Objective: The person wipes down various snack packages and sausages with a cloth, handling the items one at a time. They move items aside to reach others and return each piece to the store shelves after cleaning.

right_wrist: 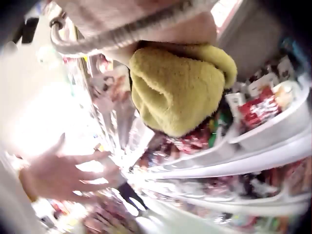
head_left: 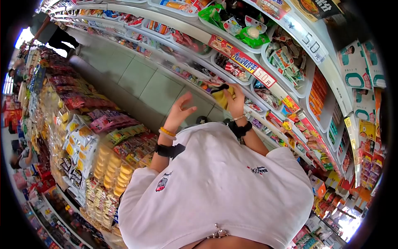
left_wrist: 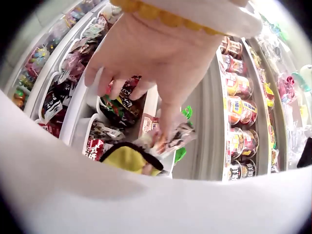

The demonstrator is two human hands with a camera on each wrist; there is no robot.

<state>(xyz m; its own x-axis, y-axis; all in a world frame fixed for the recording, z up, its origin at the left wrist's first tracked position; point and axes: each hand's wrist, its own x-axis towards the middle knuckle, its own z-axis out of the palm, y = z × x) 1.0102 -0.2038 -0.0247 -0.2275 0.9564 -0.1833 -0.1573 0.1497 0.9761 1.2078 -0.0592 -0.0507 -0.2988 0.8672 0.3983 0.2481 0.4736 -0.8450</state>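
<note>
My right hand [head_left: 237,101] grips a folded yellow fuzzy cloth [right_wrist: 178,90] with dark edging, beside the snack shelves. In the left wrist view, part of that cloth [left_wrist: 127,158] shows below my left hand. My left hand [head_left: 180,111] is raised over the aisle, with a yellow bead bracelet at its wrist. Its fingers are spread and hold nothing in the right wrist view, where the left hand [right_wrist: 70,173] appears at lower left. A clear snack packet [left_wrist: 175,139] overlaps the left fingertips in the left wrist view.
Tiered shelves with white trays [head_left: 286,85] of packaged snacks run along the right. Cup noodles [left_wrist: 239,109] line another shelf. Stacked snack packs [head_left: 114,166] border the aisle's left side. A person in dark trousers [head_left: 62,39] stands farther down the tiled floor [head_left: 139,76].
</note>
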